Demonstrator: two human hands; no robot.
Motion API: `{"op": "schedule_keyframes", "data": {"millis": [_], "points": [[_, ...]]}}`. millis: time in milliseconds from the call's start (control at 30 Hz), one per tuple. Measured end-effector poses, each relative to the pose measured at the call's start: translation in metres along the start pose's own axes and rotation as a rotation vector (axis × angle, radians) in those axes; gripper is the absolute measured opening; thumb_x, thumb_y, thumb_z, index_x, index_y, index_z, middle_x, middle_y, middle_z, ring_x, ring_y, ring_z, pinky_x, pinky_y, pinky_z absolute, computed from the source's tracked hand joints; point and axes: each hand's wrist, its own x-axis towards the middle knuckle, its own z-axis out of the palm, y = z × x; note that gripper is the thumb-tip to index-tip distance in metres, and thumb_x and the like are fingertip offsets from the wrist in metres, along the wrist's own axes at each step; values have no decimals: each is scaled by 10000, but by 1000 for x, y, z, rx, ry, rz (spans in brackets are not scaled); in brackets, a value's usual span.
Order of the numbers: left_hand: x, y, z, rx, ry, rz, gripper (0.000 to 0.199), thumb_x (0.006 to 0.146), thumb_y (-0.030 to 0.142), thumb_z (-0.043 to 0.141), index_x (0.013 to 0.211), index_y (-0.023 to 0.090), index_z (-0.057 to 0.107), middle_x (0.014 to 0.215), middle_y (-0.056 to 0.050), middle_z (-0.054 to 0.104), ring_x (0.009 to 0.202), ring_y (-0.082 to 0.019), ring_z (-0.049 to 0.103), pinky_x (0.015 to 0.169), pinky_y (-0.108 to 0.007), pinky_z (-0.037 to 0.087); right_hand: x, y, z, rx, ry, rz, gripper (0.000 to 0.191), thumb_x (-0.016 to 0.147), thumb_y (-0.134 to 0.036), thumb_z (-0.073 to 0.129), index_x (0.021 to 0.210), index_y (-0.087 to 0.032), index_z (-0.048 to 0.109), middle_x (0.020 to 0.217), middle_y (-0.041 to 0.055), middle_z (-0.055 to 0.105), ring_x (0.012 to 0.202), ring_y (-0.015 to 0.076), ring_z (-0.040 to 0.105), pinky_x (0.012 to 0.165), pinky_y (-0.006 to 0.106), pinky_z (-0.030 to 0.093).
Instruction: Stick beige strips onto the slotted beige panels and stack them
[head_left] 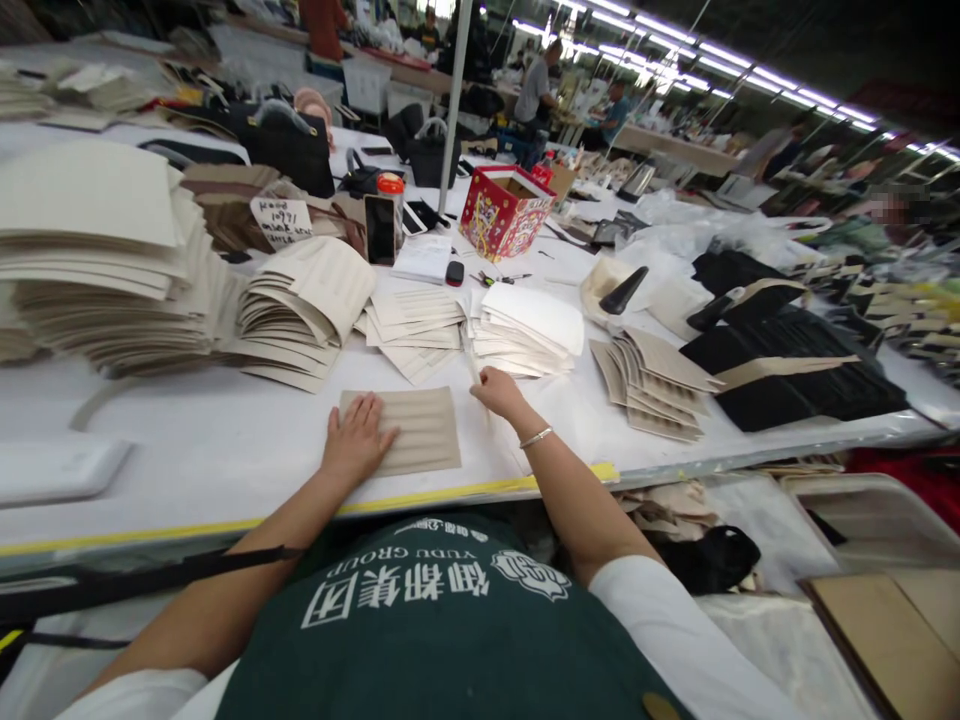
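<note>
My left hand [355, 437] lies flat with fingers spread on the left part of a beige ribbed panel [420, 430], near the table's front edge. Just right of that panel, my right hand [501, 392] is closed in a pinch on a thin pale strip [473, 362], which rises from the fingers toward a stack of white sheets [529, 325]. Beside that stack, several beige panels [412, 322] lie in a loose fan. What the strip is made of cannot be made out.
Tall piles of beige panels [82, 210] and curved ones [307, 300] stand to the left. On the right are more beige panels [652, 380] and black pieces [802, 370]. A red patterned box [506, 215], a phone [380, 230] and a metal pole [454, 110] stand behind.
</note>
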Motion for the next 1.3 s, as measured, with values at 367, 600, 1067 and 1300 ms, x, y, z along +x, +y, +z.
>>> {"op": "schedule_keyframes", "data": {"millis": [367, 600, 1067, 1300], "points": [[-2, -1, 4, -81, 50, 2, 533, 894, 351, 244, 1367, 135, 365, 1442, -110, 316, 1327, -254, 267, 1065, -544, 172, -12, -51, 15, 101, 143, -175, 225, 851, -187, 412, 778, -132, 618, 649, 55, 660, 716, 160, 640, 709, 210, 448], [1, -10, 1, -95, 19, 9, 506, 903, 304, 243, 1352, 115, 381, 1438, -129, 318, 1327, -272, 272, 1052, -534, 217, -98, -36, 17, 149, -179, -95, 292, 840, -253, 451, 635, -130, 618, 504, 63, 617, 603, 183, 637, 644, 251, 492], [-25, -49, 4, -55, 115, 112, 471, 876, 226, 298, 1315, 140, 446, 1409, -67, 385, 1294, -238, 338, 1075, -408, 232, -25, -155, 50, 231, 109, -223, 193, 827, -203, 459, 806, -133, 638, 728, 65, 680, 797, 159, 650, 722, 207, 486], [-23, -51, 7, -87, 103, 84, 490, 852, 188, 310, 1324, 147, 436, 1421, -54, 367, 1305, -235, 315, 1078, -416, 207, -74, -143, 60, 19, -37, -342, 257, 841, -231, 456, 736, -122, 664, 634, 75, 661, 758, 171, 639, 690, 199, 457]]}}
